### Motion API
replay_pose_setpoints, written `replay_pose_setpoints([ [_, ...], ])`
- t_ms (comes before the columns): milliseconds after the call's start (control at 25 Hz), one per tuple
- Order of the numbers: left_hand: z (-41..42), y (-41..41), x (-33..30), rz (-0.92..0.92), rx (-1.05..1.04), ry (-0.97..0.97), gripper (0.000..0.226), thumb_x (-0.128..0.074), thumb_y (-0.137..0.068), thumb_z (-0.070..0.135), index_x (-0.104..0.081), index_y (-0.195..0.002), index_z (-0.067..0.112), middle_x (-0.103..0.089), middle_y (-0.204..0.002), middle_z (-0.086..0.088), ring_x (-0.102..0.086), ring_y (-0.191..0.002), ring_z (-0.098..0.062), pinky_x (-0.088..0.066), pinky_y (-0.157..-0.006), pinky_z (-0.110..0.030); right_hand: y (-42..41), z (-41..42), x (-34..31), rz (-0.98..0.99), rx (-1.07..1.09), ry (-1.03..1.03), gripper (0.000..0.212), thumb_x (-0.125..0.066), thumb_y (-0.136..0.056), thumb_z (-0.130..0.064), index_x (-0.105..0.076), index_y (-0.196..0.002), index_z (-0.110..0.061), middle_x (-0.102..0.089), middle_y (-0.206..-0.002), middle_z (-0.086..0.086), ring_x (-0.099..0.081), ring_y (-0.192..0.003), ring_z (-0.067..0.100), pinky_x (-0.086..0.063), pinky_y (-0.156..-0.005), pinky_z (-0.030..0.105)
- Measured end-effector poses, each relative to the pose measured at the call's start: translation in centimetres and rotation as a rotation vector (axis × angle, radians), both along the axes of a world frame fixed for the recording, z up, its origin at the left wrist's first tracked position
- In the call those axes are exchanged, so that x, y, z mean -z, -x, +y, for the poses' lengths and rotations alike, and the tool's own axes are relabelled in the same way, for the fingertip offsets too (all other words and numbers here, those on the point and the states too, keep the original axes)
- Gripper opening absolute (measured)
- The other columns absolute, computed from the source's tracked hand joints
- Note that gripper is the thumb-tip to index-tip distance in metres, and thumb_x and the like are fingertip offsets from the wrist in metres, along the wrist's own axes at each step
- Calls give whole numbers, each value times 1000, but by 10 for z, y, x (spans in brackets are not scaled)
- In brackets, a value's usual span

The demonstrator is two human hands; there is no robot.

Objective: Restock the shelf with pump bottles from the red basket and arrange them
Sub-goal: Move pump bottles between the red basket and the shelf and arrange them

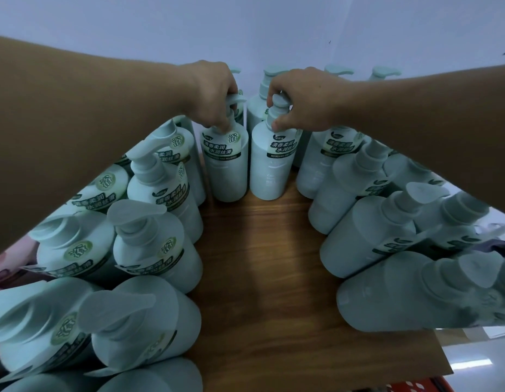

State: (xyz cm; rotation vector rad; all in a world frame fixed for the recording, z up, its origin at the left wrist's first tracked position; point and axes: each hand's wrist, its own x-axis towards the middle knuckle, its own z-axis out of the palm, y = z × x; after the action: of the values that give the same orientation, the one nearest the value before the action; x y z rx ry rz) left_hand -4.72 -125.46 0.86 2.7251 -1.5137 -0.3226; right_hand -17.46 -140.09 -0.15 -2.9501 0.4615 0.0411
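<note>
Two pale mint pump bottles stand side by side near the back of the wooden shelf (262,273). My left hand (214,91) grips the pump neck of the left bottle (227,168). My right hand (305,99) grips the pump neck of the right bottle (269,168). Both bottles are upright with their green labels facing me. More of the same bottles stand behind them against the wall. A corner of the red basket (409,385) shows at the bottom edge.
Several bottles line the left side (152,250) and the right side (367,236) of the shelf, leaving a bare wooden lane down the middle. A white wall (245,29) closes the back. The shelf's front edge lies at lower right.
</note>
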Motion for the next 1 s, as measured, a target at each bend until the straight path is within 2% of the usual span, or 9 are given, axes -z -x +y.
replay_pose_setpoints([
  [240, -1, -2, 7, -1, -18, 15, 27, -78, -76, 22, -66, -97, 12, -64, -80, -5, -56, -69, -25, -42, -65, -31, 3, -1, -1, -2, -40, 44, 54, -76, -86, -38, -53, -133, -25, -51, -111, -5, -43, -96, 18, -35, -80, 30],
  [360, -5, 2, 13, -50, -24, 22, 23, -75, -79, 18, -63, -95, 9, -58, -83, -8, -53, -79, -31, -39, -64, -32, 3, -1, 0, 27, -63, 67, 51, -75, -85, -42, -57, -128, -22, -58, -121, 0, -45, -97, 19, -35, -80, 31],
  [520, -8, 3, 11, -32, -55, 11, 22, -74, -77, 15, -66, -95, 6, -61, -82, -10, -54, -72, -29, -40, -60, -30, -2, -2, -1, 49, -87, 83, 41, -79, -82, -40, -63, -114, -20, -54, -101, -3, -50, -94, 22, -36, -75, 31],
  [640, -9, 2, 11, -3, -77, 14, 19, -74, -76, 15, -65, -90, 6, -58, -74, -8, -50, -62, -23, -38, -55, -28, -3, -3, -3, 62, -90, 108, 42, -80, -81, -38, -63, -115, -20, -52, -99, -4, -47, -91, 20, -36, -76, 31],
  [840, -9, 0, 14, -25, -78, 20, 21, -73, -78, 18, -64, -95, 7, -57, -78, -7, -54, -75, -30, -39, -62, -32, -7, 3, -3, 62, -88, 116, 34, -82, -79, -35, -64, -103, -19, -51, -77, -9, -50, -84, 21, -39, -72, 31],
  [880, -9, 0, 14, -25, -79, 17, 22, -73, -79, 18, -65, -96, 7, -58, -80, -8, -54, -76, -30, -40, -63, -32, -8, 2, -3, 55, -65, 124, 35, -82, -79, -36, -65, -104, -18, -54, -78, -7, -51, -83, 21, -41, -72, 32],
  [1000, -10, 1, 16, -34, -79, 14, 22, -73, -79, 19, -66, -97, 7, -58, -81, -9, -53, -75, -30, -41, -64, -33, -9, 1, -2, 69, -23, 138, 41, -81, -81, -40, -66, -111, -17, -63, -102, 3, -51, -88, 24, -49, -79, 37],
])
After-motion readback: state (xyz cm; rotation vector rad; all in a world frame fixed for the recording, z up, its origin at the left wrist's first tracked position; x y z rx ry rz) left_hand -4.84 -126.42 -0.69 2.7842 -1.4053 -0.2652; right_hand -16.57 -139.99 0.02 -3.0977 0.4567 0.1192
